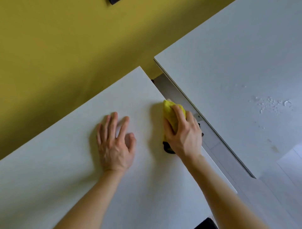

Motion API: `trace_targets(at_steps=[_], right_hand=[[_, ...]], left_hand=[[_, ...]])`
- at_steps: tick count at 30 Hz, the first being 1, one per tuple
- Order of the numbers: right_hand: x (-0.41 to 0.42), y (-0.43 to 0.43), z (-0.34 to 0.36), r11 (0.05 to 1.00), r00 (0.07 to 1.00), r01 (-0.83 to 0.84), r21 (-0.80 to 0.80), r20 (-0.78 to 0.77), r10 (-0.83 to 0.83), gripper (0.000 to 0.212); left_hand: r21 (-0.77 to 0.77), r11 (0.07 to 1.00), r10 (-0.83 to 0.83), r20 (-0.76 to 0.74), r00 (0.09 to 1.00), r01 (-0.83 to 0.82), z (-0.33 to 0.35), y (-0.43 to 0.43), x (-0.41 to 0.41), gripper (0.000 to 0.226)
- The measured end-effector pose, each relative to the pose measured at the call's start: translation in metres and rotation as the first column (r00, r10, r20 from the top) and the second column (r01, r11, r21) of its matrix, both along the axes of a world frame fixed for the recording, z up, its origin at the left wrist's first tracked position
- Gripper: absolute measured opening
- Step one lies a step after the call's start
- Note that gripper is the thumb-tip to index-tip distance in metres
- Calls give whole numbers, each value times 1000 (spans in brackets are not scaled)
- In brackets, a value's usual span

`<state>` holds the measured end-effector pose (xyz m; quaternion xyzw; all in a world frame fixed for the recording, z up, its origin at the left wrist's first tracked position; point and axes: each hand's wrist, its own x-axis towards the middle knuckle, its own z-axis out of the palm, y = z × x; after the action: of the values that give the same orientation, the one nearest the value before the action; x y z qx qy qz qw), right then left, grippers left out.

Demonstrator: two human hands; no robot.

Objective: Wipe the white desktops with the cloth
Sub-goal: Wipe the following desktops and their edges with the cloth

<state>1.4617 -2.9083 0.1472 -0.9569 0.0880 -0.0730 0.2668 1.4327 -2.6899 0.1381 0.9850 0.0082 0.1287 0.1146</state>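
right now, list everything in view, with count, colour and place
near desktop: 1, white, under both hands
far desktop: 1, white, at right, across a gap
cloth: 1, yellow with a dark edge, at the near desktop's right edge
droplets: several, clear, on the far desktop
frame: 1, grey, in the gap between the desktops
background surface: 1, olive yellow, beyond the desktops
top dark thing: 1, black, cut off at the top edge
bottom dark thing: 1, black, cut off at the bottom edge
left grip: 1, bare hand, flat on the near desktop
right grip: 1, bare hand, holds the cloth
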Motion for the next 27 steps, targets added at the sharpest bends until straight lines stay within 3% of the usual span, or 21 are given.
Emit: trace_targets(at_steps=[3,6,10,15,18,20,27], right_hand=[[-5,0,-2,999,996,45,-5,-77,-45,43],[85,49,-9,1000,1000,-8,0,-20,8,45],[176,103,-14,994,994,-107,20,-19,107,63],[85,46,-18,998,996,-35,43,88,31,48],[-4,-5,-6,999,999,-26,23,26,26,52],[-16,-9,-4,1000,999,18,-6,-33,-18,59],[171,92,-9,995,992,-84,-51,-100,78,55]], left_hand=[[6,1000,7,-2,1000,-7,-1,1,1,49],[17,1000,-1,-15,1000,1,0,2,2,49],[71,997,0,-28,1000,2,-2,3,2,53],[33,999,2,-9,1000,-2,-2,2,1,50],[24,1000,-10,-15,1000,11,-2,2,-1,50],[30,1000,-1,-8,1000,2,-4,2,1,50],[63,998,0,-31,1000,2,-4,4,3,52]])
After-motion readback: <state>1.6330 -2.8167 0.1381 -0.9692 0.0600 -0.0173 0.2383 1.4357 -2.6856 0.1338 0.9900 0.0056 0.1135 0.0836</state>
